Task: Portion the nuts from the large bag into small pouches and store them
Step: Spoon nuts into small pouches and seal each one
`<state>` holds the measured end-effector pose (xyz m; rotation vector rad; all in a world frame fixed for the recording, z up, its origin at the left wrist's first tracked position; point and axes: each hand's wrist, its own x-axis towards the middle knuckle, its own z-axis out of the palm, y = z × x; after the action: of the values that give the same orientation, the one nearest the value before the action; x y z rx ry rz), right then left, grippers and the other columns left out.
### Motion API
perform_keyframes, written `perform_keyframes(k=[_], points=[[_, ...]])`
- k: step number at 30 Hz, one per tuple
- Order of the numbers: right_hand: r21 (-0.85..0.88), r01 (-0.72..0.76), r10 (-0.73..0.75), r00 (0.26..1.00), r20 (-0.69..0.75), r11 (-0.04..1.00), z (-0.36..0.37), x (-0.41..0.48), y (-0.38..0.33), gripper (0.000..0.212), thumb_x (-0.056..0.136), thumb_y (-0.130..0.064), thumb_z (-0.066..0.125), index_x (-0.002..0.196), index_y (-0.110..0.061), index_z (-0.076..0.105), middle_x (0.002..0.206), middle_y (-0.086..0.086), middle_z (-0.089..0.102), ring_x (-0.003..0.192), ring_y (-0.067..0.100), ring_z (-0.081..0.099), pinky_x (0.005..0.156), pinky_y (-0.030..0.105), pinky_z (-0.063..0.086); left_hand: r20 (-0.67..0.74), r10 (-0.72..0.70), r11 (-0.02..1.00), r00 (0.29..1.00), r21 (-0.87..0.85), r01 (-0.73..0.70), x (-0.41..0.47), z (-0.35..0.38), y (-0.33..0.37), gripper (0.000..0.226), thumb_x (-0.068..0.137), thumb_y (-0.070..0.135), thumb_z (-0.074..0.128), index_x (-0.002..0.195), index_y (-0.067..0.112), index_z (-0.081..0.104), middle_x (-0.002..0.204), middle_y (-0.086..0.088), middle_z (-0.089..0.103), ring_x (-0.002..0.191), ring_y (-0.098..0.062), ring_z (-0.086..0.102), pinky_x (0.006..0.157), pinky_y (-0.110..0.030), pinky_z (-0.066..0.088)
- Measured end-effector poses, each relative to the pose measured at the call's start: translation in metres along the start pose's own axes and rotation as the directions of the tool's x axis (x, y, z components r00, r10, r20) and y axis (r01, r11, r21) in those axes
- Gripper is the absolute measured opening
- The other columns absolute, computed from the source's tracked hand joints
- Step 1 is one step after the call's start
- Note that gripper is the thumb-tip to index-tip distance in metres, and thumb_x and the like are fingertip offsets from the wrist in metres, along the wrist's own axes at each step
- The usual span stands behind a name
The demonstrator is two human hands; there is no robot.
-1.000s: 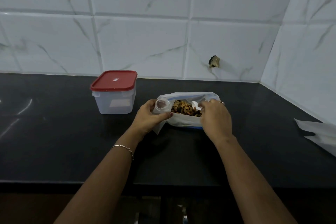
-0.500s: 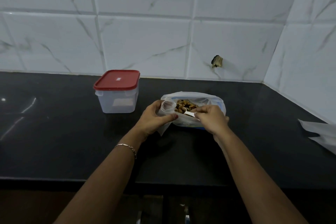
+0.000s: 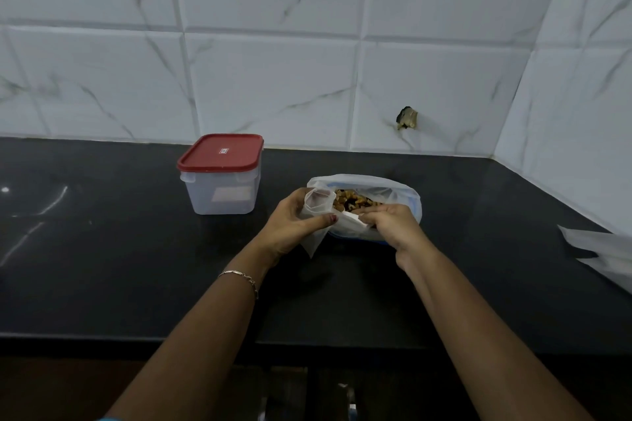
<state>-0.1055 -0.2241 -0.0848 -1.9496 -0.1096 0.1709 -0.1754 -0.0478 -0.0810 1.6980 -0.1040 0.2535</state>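
L hand: your left hand (image 3: 290, 224) grips the small pouch (image 3: 316, 203), thumb across its front, mouth held open.
R hand: your right hand (image 3: 391, 227) has its fingers curled, pinching the pouch's white near edge.
Bag: large bag (image 3: 396, 190) sits on the counter (image 3: 119, 267) just behind both hands, top open, nuts (image 3: 352, 203) showing inside.
Pouch pos: against the bag's front-left rim, bottom corner hanging twd the counter.
Box: clear container (image 3: 222, 196) w/ red lid (image 3: 220, 152) on, left of the bag, apart.
Far R: pale flat sheets (image 3: 605, 248); can't tell what.

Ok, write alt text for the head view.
The left hand and right hand hold a small clear pouch at the mouth of an open bag of nuts on a black counter. A red-lidded container stands to their left.
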Motion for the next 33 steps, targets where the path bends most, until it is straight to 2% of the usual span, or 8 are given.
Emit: perform_keyframes(k=[4,6,9,14,21,27,30,33], points=[[0.132,-0.053,0.054,0.999,-0.001,0.99,-0.005,-0.013,-0.013,0.02,0.084,-0.019,0.067,0.07,-0.028,0.078,0.101,-0.001,0.069,0.106,0.022,0.054,0.106,0.04,0.037,-0.085,0.017,1.0,0.996,-0.009,-0.018,0.002,0.0,-0.001,0.04,0.081,0.016,0.075,0.116,0.024,0.058,0.114,0.005,0.064,0.107,-0.011,0.061,0.089,-0.024,0.051],[0.207,-0.071,0.067,0.997,0.027,0.976,-0.008,-0.014,-0.017,0.018,0.089,-0.012,0.063,0.082,-0.022,0.077,0.104,0.003,0.068,0.096,0.018,0.056,0.086,0.03,0.046,-0.135,0.026,1.0,0.99,-0.008,-0.028,0.003,-0.002,-0.002,0.038,0.081,0.018,0.075,0.113,0.025,0.058,0.111,0.007,0.064,0.105,-0.009,0.06,0.087,-0.023,0.049],[0.246,-0.062,0.061,0.998,0.014,0.967,-0.011,-0.019,-0.021,0.017,0.09,-0.011,0.06,0.093,-0.015,0.076,0.095,0.0,0.067,0.085,0.012,0.054,0.066,0.024,0.04,-0.174,0.042,0.999,0.984,0.031,-0.037,0.006,-0.004,-0.005,0.039,0.08,0.019,0.076,0.112,0.027,0.057,0.11,0.009,0.062,0.103,-0.007,0.059,0.086,-0.023,0.048],[0.302,-0.063,0.067,0.998,-0.005,0.951,-0.013,-0.023,-0.022,0.017,0.089,-0.012,0.062,0.082,-0.013,0.078,0.085,-0.001,0.073,0.091,0.014,0.06,0.076,0.025,0.046,-0.152,0.005,0.99,0.988,0.142,0.017,0.01,-0.007,-0.011,0.059,0.077,0.024,0.079,0.129,0.019,0.053,0.123,0.001,0.059,0.114,-0.016,0.056,0.098,-0.038,0.049],[0.385,-0.019,0.056,0.995,-0.086,0.923,-0.018,-0.025,-0.024,0.012,0.089,-0.011,0.061,0.088,-0.009,0.073,0.085,0.006,0.072,0.074,0.012,0.06,0.063,0.023,0.043,-0.144,0.004,0.99,0.99,0.143,0.016,0.011,-0.008,-0.013,0.053,0.076,0.024,0.08,0.121,0.028,0.053,0.12,0.006,0.059,0.115,-0.014,0.056,0.098,-0.037,0.049],[0.402,0.021,0.028,0.993,-0.115,0.915,-0.021,-0.027,-0.025,0.013,0.087,-0.016,0.063,0.091,-0.014,0.075,0.087,0.002,0.07,0.083,0.015,0.061,0.066,0.026,0.046,-0.142,-0.031,0.971,0.989,0.231,0.063,0.012,-0.01,-0.018,0.08,0.052,0.061,0.08,0.122,0.032,0.055,0.123,0.007,0.061,0.117,-0.016,0.056,0.101,-0.046,0.048],[0.384,0.065,-0.016,0.992,-0.128,0.921,-0.021,-0.028,-0.027,0.015,0.087,-0.015,0.062,0.084,-0.017,0.077,0.086,0.002,0.071,0.088,0.016,0.062,0.077,0.03,0.05,-0.15,-0.048,0.956,0.987,0.28,0.089,0.012,-0.011,-0.021,0.087,0.049,0.068,0.079,0.126,0.035,0.053,0.126,0.008,0.058,0.119,-0.016,0.054,0.104,-0.047,0.045],[0.368,0.099,-0.065,0.993,-0.103,0.924,-0.019,-0.032,-0.029,0.016,0.088,-0.016,0.062,0.078,-0.019,0.074,0.088,0.002,0.07,0.089,0.015,0.061,0.068,0.026,0.044,-0.158,-0.045,0.943,0.986,0.319,0.094,0.012,-0.01,-0.02,0.086,0.05,0.069,0.077,0.126,0.036,0.052,0.127,0.009,0.057,0.12,-0.016,0.053,0.105,-0.048,0.043]])
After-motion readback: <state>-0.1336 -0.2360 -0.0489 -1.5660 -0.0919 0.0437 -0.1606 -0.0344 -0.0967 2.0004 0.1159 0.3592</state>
